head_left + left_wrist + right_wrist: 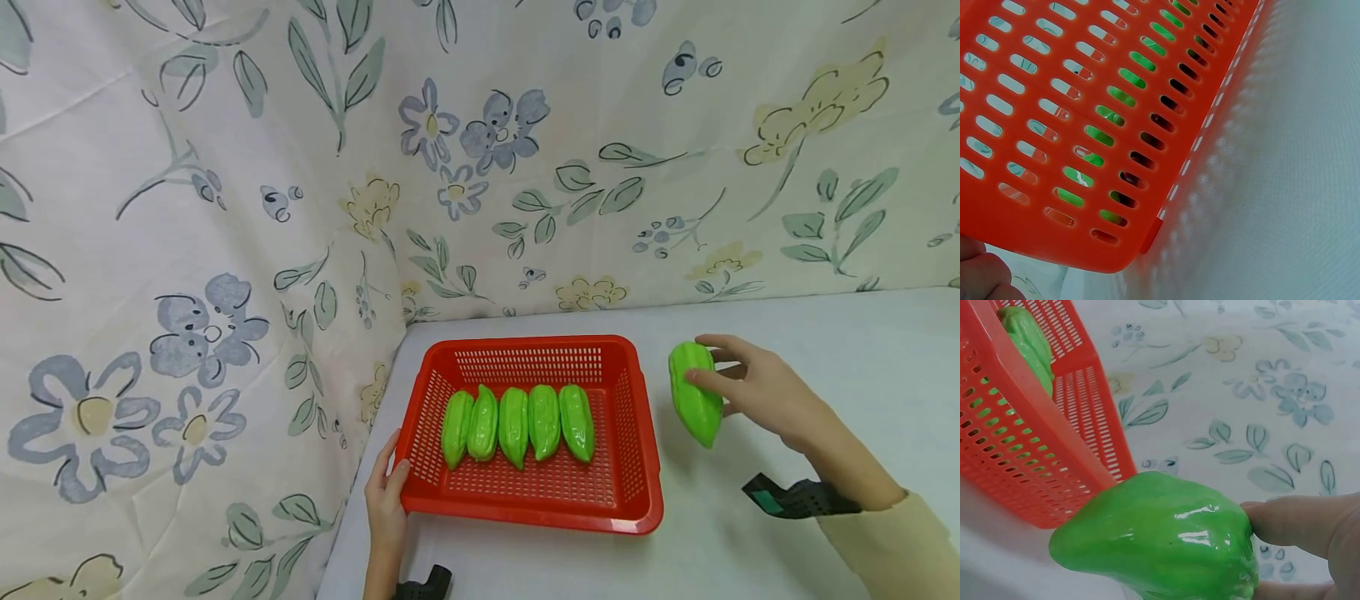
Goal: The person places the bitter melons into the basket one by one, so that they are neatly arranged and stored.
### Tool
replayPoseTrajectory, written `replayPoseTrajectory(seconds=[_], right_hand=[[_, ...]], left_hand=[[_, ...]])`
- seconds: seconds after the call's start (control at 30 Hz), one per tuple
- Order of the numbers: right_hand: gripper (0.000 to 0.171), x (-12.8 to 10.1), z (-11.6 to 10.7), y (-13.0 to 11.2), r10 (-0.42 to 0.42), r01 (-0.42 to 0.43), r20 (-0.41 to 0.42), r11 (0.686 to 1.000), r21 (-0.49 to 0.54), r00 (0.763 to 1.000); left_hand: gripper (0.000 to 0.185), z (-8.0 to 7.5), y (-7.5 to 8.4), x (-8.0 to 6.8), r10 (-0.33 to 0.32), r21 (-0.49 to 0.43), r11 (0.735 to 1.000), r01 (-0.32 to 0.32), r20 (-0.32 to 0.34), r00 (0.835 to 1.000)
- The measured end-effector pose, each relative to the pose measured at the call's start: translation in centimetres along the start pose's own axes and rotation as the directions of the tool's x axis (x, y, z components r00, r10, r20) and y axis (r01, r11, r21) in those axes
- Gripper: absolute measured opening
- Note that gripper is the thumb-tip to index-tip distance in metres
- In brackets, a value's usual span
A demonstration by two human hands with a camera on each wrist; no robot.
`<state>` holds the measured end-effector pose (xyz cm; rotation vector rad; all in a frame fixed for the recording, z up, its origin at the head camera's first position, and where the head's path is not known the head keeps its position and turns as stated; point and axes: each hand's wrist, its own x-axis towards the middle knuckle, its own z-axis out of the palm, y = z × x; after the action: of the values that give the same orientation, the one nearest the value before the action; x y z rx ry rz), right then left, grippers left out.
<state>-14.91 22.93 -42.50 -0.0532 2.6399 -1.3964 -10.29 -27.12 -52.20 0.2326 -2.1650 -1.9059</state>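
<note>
Seen from the head: a red basket [633, 467] on the white worktop [862, 358], five green gourds [514, 425] side by side across its floor, and a sixth green gourd [696, 405] outside, just right of the basket, gripped by the right hand [761, 390]. Fingers [716, 343] curled over the far side, thumb pressed on the near face, so pinching that gourd between them; whether lifted or resting on the worktop, cannot tell. Left hand [386, 500] at the basket's near left corner, thumb laid over the rim, fingers hidden below the edge.

Shown only by the right wrist view: the held gourd's [1160, 540] glossy skin close up, a fingertip [1297, 522] pressed flat to its end, the basket's slotted side wall [1035, 456] from outside, and one gourd [1025, 337] peeping over the rim.

Shown only by the left wrist view: the basket's slotted wall [1054, 125] from below, green glimpsed through the holes, and a sliver of the left hand [982, 275] at the bottom corner; finger spread not readable there.

Count: six gourds, one basket, two hands. Floral cloth [225, 208] behind and to the left.
</note>
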Motion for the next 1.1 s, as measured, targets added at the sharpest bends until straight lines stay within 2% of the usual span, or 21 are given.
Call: replayPoseTrajectory(seconds=[0.53, 1.1], right_hand=[[0.075, 0.4, 0.6, -0.7, 0.000, 0.000, -0.003, 1.000, -0.010, 1.000], [0.072, 1.7, 4.0, -5.5, -0.077, 0.075, 0.026, 0.995, 0.066, 0.997]], left_hand=[[0.050, 0.1, -0.2, 0.0, -0.009, 0.003, 1.000, 0.009, -0.007, 1.000], [0.051, 0.1, -0.1, -0.1, -0.010, -0.006, 1.000, 0.010, -0.016, 1.000]])
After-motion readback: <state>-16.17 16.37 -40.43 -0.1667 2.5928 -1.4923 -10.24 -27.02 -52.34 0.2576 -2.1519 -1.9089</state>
